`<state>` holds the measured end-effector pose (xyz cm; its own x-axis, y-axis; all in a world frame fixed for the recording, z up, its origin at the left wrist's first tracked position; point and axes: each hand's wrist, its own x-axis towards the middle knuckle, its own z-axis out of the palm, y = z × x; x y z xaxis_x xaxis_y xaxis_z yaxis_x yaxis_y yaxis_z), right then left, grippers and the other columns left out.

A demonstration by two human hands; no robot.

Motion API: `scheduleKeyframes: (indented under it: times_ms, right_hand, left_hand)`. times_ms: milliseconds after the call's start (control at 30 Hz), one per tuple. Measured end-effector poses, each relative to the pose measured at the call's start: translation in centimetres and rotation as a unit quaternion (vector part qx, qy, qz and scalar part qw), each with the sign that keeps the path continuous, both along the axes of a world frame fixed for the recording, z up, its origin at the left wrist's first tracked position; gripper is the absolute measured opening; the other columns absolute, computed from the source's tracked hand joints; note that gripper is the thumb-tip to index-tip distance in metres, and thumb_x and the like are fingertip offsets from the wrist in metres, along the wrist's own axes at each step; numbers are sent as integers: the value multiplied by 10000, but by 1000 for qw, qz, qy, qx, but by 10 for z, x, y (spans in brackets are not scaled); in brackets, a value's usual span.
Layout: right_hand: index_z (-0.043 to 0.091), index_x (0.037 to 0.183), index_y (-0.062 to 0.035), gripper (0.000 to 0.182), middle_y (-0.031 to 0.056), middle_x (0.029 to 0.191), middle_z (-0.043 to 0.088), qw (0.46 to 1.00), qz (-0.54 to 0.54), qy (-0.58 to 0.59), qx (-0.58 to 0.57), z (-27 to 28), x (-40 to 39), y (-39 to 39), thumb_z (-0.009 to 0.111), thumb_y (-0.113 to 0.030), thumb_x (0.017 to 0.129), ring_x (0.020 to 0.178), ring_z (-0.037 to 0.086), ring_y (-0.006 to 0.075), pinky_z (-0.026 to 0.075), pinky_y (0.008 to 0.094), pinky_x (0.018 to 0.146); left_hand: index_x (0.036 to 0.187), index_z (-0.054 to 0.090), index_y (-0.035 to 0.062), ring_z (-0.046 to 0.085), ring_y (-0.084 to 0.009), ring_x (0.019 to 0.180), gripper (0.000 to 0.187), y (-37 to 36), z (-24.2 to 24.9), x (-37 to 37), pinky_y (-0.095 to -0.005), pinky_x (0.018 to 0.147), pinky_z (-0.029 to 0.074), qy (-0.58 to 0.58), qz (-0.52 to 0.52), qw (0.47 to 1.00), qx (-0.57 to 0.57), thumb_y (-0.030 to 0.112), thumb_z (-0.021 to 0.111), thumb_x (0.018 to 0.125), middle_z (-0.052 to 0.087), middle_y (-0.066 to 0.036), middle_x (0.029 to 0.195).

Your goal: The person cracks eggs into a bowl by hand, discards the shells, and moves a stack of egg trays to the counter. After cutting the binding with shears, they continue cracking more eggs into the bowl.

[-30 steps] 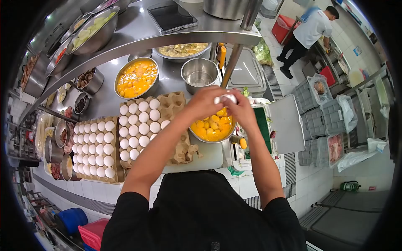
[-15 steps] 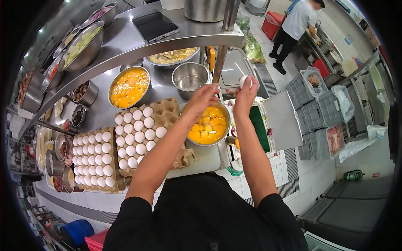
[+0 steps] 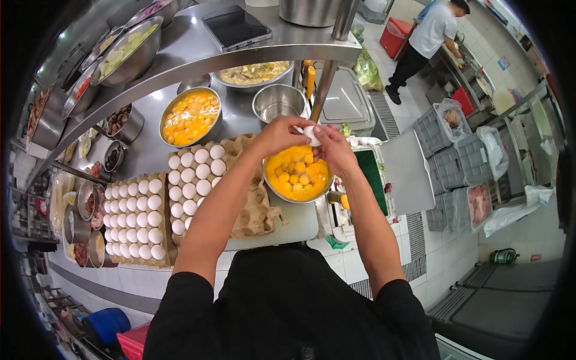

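Observation:
A white egg is held between my two hands, above a steel bowl full of yolks and egg white. My left hand pinches its left side with the fingertips. My right hand has its fingers closed round the other side. Yellow egg shows just below the hands, over the bowl. Whether the shell is split is hard to see. Left of my left forearm lie a part-filled cardboard egg tray and a full tray of white eggs.
A second bowl of yolks stands behind the trays, beside an empty steel pot. Overhead, a steel shelf carries a tablet and bowls. Its post rises beyond my hands. A co-worker stands at the far right.
My right hand has brought the egg from beyond the bowl's right side to above it. Both hands now meet on the egg. The view has shifted slightly.

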<state>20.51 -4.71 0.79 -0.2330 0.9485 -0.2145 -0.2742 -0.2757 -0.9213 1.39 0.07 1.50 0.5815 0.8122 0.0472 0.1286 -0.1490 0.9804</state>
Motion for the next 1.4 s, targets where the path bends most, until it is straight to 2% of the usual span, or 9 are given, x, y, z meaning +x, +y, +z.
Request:
scheduleKeyframes:
  times_ms: [233, 433, 500, 567, 767, 967, 1033, 1233, 1400]
  right_hand:
    - [629, 1269, -69, 326, -16, 770, 600, 920, 60, -359, 146, 8, -4, -12, 610, -229, 985, 568, 540, 61, 476, 220, 521]
    - [586, 1298, -58, 378, 46, 950, 656, 967, -96, -201, 124, -2, 53, -22, 611, -256, 977, 730, 614, 102, 529, 261, 650]
    - [475, 1417, -4, 568, 190, 1186, 669, 830, -163, -490, 210, -18, 88, -26, 556, -370, 990, 1042, 649, 265, 480, 346, 954]
    - [532, 1364, 6, 536, 207, 1179, 669, 800, -209, -513, 230, -30, 107, -33, 610, -339, 962, 966, 658, 244, 500, 325, 884]
    - [698, 1137, -30, 390, 148, 1054, 715, 876, -54, -424, 221, -14, 1, -45, 747, -300, 859, 821, 681, 232, 546, 333, 719]
    - [593, 1314, -99, 529, 189, 1245, 625, 805, 80, -341, 480, 7, -129, -57, 748, -254, 832, 1045, 631, 347, 529, 392, 854]
    - [560, 1338, -93, 535, 159, 1194, 645, 906, 88, -223, 347, -1, -141, -50, 718, -191, 837, 999, 648, 318, 536, 367, 824]
    - [517, 1256, -68, 382, 47, 905, 603, 984, -90, -11, 153, -22, -87, -24, 602, -22, 886, 685, 573, 93, 486, 235, 590]
    - [435, 1319, -123, 362, 35, 923, 512, 921, -352, 155, 65, -24, -28, 11, 492, -297, 1006, 625, 466, 103, 397, 257, 517]
  left_hand:
    - [1239, 632, 16, 673, -166, 929, 417, -15, -24, -12, -276, 823, 531, 123, 57, 981, 140, 30, 677, 825, 685, -73, 1048]
    - [1200, 673, 60, 647, -218, 866, 416, -41, 36, 4, -286, 804, 532, 22, 27, 981, 193, 60, 718, 786, 615, -115, 1192]
    - [1162, 687, 59, 633, -211, 819, 387, -33, 45, -43, -291, 771, 533, 105, 70, 971, 205, 110, 736, 782, 641, -96, 1162]
    - [1128, 698, 63, 633, -203, 816, 379, -41, 60, -96, -309, 759, 534, 299, 119, 936, 141, 159, 759, 767, 671, -77, 1116]
    - [1193, 646, 72, 660, -295, 945, 519, -105, 12, -146, -395, 871, 510, 450, 30, 878, 163, 157, 789, 701, 699, -104, 1024]
    - [1237, 627, 57, 638, -167, 921, 489, -107, 32, -152, -318, 855, 506, 42, 171, 980, -96, 156, 760, 777, 700, -59, 1048]
    - [1247, 630, 43, 636, -153, 937, 440, -98, 30, -159, -319, 857, 506, 16, 156, 986, -54, 169, 715, 834, 700, -42, 1068]
    - [1164, 699, 58, 650, -213, 912, 378, -49, -7, -193, -325, 837, 518, 432, 176, 851, 241, 158, 694, 799, 716, -118, 1004]
    - [1120, 710, 60, 649, -247, 1009, 347, -44, 1, -193, -354, 896, 514, 387, 178, 887, 179, 172, 673, 793, 717, -138, 1024]
